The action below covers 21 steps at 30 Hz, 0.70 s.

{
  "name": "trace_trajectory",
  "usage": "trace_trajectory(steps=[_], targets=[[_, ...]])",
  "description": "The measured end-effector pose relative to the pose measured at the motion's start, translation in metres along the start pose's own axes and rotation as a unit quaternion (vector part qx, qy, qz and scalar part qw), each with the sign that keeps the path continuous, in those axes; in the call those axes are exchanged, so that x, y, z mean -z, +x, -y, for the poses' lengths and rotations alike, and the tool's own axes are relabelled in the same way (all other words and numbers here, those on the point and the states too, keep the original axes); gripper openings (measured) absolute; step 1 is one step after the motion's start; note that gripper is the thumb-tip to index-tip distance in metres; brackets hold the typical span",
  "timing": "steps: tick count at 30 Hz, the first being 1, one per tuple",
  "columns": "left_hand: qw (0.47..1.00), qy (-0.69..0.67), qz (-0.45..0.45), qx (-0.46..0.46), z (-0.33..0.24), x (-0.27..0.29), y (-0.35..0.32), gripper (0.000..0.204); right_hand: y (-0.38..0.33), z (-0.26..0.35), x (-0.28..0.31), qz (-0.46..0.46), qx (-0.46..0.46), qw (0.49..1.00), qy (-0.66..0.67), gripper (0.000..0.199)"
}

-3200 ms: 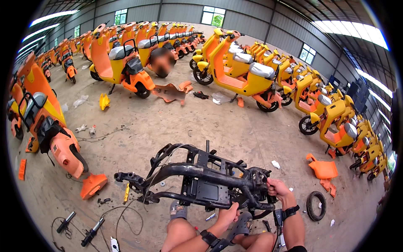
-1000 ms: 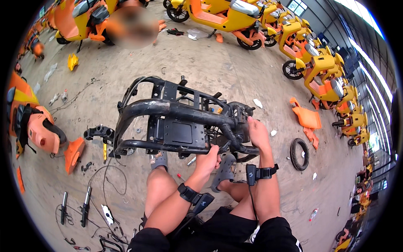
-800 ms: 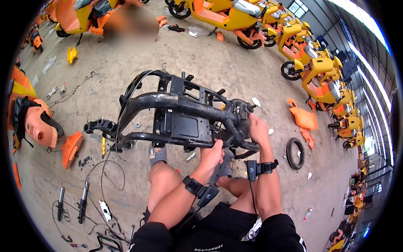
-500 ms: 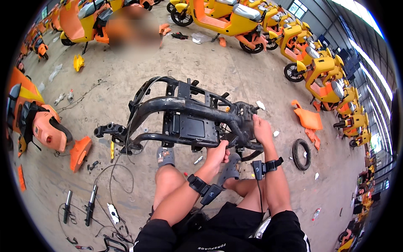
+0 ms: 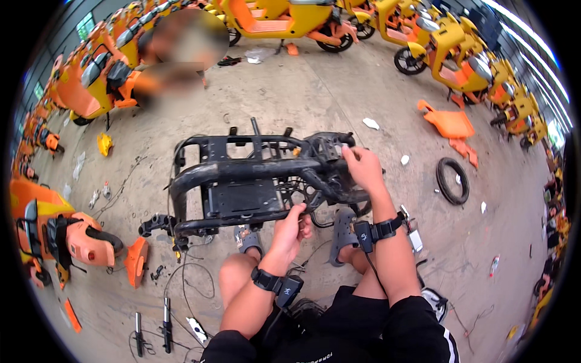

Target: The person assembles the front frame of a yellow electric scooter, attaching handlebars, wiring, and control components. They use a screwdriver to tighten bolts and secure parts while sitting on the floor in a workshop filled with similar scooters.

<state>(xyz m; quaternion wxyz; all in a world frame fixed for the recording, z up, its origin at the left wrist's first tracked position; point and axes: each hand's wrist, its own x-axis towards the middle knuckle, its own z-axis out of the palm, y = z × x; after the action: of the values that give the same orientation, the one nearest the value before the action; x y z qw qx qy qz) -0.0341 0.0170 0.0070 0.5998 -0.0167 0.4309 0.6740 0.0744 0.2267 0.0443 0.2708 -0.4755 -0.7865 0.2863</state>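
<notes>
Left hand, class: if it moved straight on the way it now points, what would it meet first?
Likely the near lower rail of the black frame: the left hand points up toward it and overlaps it in view, though depth is unclear.

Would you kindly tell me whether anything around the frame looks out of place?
Yes: a tire lies on the floor right of the frame, with an orange panel beyond it; both look odd lying loose, fitted to nothing.
</notes>
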Motion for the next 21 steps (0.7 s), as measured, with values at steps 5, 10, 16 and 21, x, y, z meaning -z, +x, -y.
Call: trace_trajectory(steps=[5, 10, 16, 21], targets=[[1.0, 0.004, -0.021, -0.007, -0.003, -0.005, -0.004, 0.017, -0.001, 0.004, 0.017, -0.007, 0.005, 0.996, 0.094, 0.039], [1.0, -0.008, -0.015, -0.015, -0.001, -0.006, -0.003, 0.019, -0.021, 0.019, 0.009, 0.071, 0.044, 0.996, -0.025, 0.033], [1.0, 0.001, -0.021, -0.015, -0.001, -0.009, -0.006, 0.024, -0.024, 0.013, 0.034, 0.145, -0.027, 0.987, 0.059, 0.038], [1.0, 0.016, -0.005, -0.015, 0.0, -0.006, -0.008, 0.027, -0.025, -0.009, 0.032, 0.22, 0.011, 0.971, 0.092, 0.043]])
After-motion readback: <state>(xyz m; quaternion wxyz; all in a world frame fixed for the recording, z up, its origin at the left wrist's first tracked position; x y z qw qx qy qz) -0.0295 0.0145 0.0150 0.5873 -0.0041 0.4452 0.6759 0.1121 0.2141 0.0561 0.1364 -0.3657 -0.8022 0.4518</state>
